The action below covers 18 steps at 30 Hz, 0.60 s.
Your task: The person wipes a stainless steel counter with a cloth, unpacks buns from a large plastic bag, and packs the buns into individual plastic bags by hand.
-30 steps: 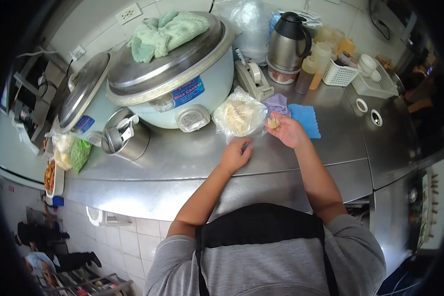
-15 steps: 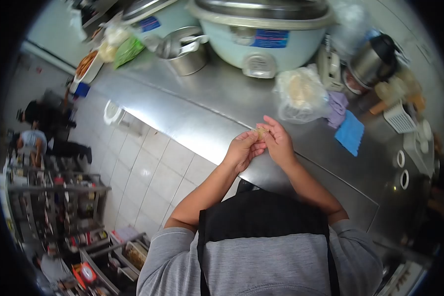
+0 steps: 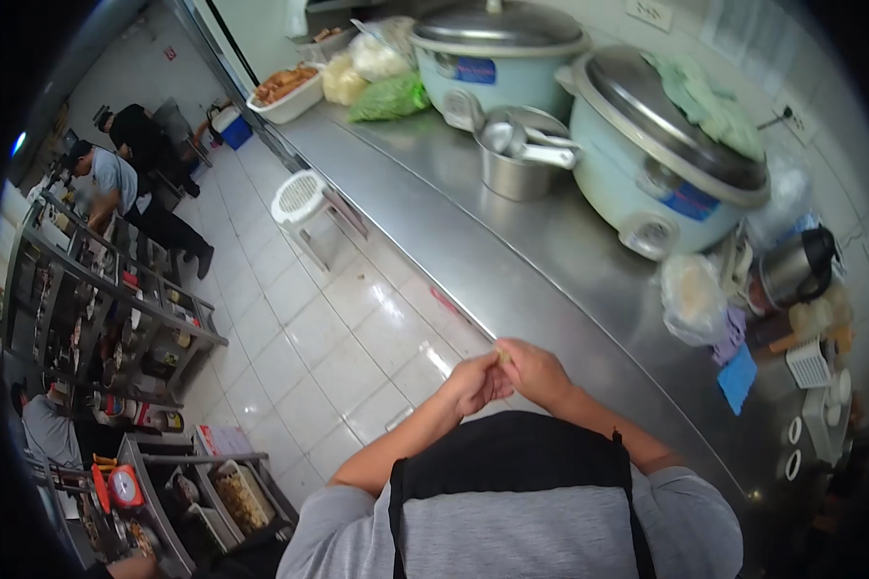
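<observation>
My left hand (image 3: 475, 384) and my right hand (image 3: 537, 372) meet in front of my apron, near the front edge of the steel counter (image 3: 550, 309). Fingers of both are closed round a small yellowish piece (image 3: 503, 357), mostly hidden between the fingertips. To the right on the counter lies a clear plastic bag (image 3: 691, 294) with pale contents, beside a purple cloth (image 3: 730, 333) and a blue cloth (image 3: 738, 379).
Two rice cookers (image 3: 497, 68) (image 3: 661, 154) and a metal pot (image 3: 521, 164) stand along the counter. A white stool (image 3: 301, 198) is on the tiled floor. Persons (image 3: 116, 179) (image 3: 53, 429) are at the left by metal racks (image 3: 116, 299).
The view has swung left, towards the floor and the other persons. My hands, apart at first with the right one holding the piece, have come together and drawn back close to my body.
</observation>
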### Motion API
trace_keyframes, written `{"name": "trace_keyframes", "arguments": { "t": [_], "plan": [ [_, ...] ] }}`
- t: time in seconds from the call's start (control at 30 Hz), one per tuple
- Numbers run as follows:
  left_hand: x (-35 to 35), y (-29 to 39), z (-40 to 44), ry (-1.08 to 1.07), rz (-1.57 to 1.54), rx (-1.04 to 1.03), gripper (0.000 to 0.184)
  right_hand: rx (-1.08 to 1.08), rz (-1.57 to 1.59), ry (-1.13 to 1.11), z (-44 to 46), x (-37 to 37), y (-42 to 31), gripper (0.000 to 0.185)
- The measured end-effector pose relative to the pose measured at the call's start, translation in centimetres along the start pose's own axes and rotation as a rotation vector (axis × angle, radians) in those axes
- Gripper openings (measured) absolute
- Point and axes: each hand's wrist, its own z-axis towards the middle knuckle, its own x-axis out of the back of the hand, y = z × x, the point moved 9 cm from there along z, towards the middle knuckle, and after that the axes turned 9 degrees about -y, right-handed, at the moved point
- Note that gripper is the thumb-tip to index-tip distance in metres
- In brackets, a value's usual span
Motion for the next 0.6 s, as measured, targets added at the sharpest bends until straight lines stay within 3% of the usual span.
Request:
{"name": "trace_keyframes", "arguments": {
  "t": [0.1,0.2,0.27,0.33,0.47,0.57,0.6],
  "plan": [
    [4.4,3.0,-4.0,0.057,0.15,0.103,0.042,-0.106,0.167,-0.084,4.1,-3.4,-0.2,0.031],
    [8.6,5.3,-7.3,0.072,-0.003,0.136,0.043,-0.234,0.379,-0.182,7.8,-7.2,0.8,0.03],
    [12.3,8.1,-9.3,0.14,0.047,0.088,0.041,-0.579,1.144,-0.305,9.2,-11.5,1.4,0.028],
    [15.6,11.2,-11.0,0.216,0.091,0.058,0.04,-0.641,1.238,-0.318,12.4,-11.2,-0.9,0.027],
    [21.6,16.5,-11.6,0.311,0.14,0.032,0.044,-0.323,1.333,-0.455,21.3,-6.4,-9.8,0.033],
    [25.0,23.3,-10.8,0.358,0.546,-0.034,0.048,0.113,1.32,-0.69,26.0,-0.8,-19.6,0.042],
    [26.1,24.6,-10.3,0.367,0.541,-0.022,0.048,0.243,1.352,-0.794,27.0,0.6,-22.3,0.044]
  ]
}}
